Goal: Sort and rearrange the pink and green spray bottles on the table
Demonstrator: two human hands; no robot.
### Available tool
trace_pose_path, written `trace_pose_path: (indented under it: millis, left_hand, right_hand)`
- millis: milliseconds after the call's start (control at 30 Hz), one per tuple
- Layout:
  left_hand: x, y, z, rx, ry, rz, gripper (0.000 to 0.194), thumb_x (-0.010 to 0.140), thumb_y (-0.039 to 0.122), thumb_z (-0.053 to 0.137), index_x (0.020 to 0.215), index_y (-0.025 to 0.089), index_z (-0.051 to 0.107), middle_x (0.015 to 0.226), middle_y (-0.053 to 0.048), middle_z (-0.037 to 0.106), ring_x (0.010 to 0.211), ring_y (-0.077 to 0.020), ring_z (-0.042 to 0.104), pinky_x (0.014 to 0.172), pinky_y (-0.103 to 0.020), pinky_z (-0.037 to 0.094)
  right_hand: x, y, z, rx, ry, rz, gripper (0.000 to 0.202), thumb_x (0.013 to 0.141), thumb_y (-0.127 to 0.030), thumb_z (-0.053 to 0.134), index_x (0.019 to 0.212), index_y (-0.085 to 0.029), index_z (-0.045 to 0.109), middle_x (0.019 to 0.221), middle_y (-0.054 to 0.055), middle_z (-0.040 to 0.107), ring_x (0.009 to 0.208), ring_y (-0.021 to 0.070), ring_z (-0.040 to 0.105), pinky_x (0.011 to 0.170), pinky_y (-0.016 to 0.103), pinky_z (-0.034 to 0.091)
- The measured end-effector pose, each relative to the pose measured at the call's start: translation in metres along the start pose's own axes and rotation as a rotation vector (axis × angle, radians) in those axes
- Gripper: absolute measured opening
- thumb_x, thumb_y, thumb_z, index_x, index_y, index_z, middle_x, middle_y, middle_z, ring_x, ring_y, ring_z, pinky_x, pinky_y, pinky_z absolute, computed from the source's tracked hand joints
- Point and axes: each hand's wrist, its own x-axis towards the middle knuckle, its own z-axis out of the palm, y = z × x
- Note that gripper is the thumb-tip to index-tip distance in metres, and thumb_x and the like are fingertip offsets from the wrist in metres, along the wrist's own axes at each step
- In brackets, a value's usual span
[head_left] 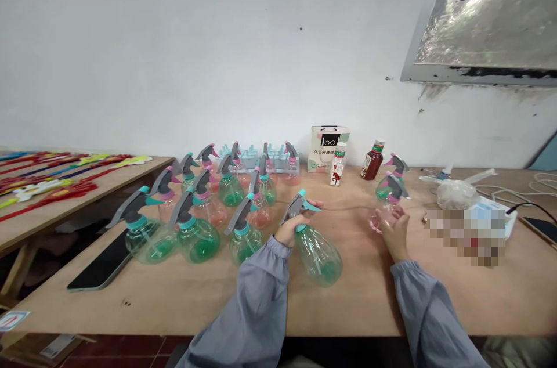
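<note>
Tilted over the table, a clear green spray bottle (319, 258) with a grey and turquoise trigger head is held near its neck by my left hand (289, 231). To the right, my right hand (395, 233) has its fingers around a clear pink spray bottle (374, 220) with a grey and pink head. Part of that bottle is hidden by the fingers. Just behind it is another green spray bottle (383, 189). Left of my hands several green and pink spray bottles stand in loose rows, among them a green one (198, 241) near the front.
A dark phone (99, 263) lies at the left. By the wall stand a paper gift bag (317, 150), a white bottle (336, 168) and a brown bottle (372, 162). A plastic bag (456, 194), cables and a pixelated patch occupy the right. Colourful strips (56, 182) cover a side table.
</note>
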Motion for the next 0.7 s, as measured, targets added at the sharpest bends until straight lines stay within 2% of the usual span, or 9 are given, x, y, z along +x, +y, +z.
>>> trace_pose_path:
  millis: [100, 200, 333, 500, 633, 700]
  left_hand:
    - [0.001, 0.000, -0.002, -0.039, 0.054, -0.020, 0.019, 0.057, 0.030, 0.049, 0.072, 0.022, 0.059, 0.075, -0.008, 0.071, 0.096, -0.0281, 0.071, 0.091, -0.046, 0.055]
    - [0.002, -0.001, -0.003, -0.067, 0.065, -0.044, 0.010, 0.054, 0.029, 0.046, 0.062, 0.024, 0.050, 0.070, -0.009, 0.069, 0.094, -0.0287, 0.071, 0.089, -0.047, 0.057]
    - [0.003, -0.004, -0.004, -0.027, 0.043, -0.048, 0.019, 0.055, 0.028, 0.046, 0.070, 0.023, 0.055, 0.075, -0.008, 0.069, 0.101, -0.0278, 0.070, 0.095, -0.048, 0.056]
    - [0.006, -0.007, -0.007, -0.086, 0.155, 0.012, 0.010, 0.056, 0.027, 0.047, 0.065, 0.024, 0.049, 0.065, -0.005, 0.063, 0.097, -0.0281, 0.071, 0.092, -0.047, 0.057]
    - [0.008, -0.006, -0.009, -0.066, 0.152, 0.024, 0.016, 0.057, 0.028, 0.047, 0.071, 0.023, 0.052, 0.069, -0.006, 0.064, 0.094, -0.0269, 0.072, 0.090, -0.045, 0.059]
    - [0.008, -0.005, -0.009, -0.034, 0.186, 0.044, 0.013, 0.059, 0.030, 0.048, 0.070, 0.023, 0.049, 0.068, -0.005, 0.062, 0.092, -0.0258, 0.071, 0.090, -0.045, 0.059]
  right_hand:
    - [-0.021, -0.017, 0.016, 0.087, -0.090, 0.015, 0.086, 0.068, -0.069, 0.074, 0.127, -0.019, 0.037, 0.130, 0.018, 0.051, 0.118, 0.0293, 0.057, 0.102, 0.050, 0.049]
    - [-0.031, -0.026, 0.026, 0.127, -0.129, 0.009, 0.087, 0.067, -0.066, 0.077, 0.128, -0.020, 0.035, 0.130, 0.018, 0.050, 0.119, 0.0290, 0.057, 0.103, 0.052, 0.048]
    - [-0.038, -0.032, 0.033, 0.167, -0.158, 0.039, 0.086, 0.067, -0.064, 0.077, 0.127, -0.022, 0.033, 0.129, 0.017, 0.051, 0.119, 0.0291, 0.057, 0.103, 0.053, 0.047]
    - [-0.046, -0.043, 0.040, 0.185, -0.150, 0.091, 0.083, 0.067, -0.062, 0.078, 0.126, -0.023, 0.034, 0.130, 0.016, 0.051, 0.120, 0.0289, 0.057, 0.104, 0.051, 0.048]
    - [-0.047, -0.048, 0.042, 0.208, -0.174, 0.111, 0.086, 0.064, -0.066, 0.078, 0.125, -0.024, 0.035, 0.129, 0.016, 0.052, 0.118, 0.0295, 0.059, 0.101, 0.050, 0.051]
    - [-0.048, -0.049, 0.042, 0.213, -0.170, 0.118, 0.089, 0.063, -0.067, 0.079, 0.125, -0.023, 0.035, 0.128, 0.016, 0.052, 0.116, 0.0297, 0.060, 0.100, 0.051, 0.051]
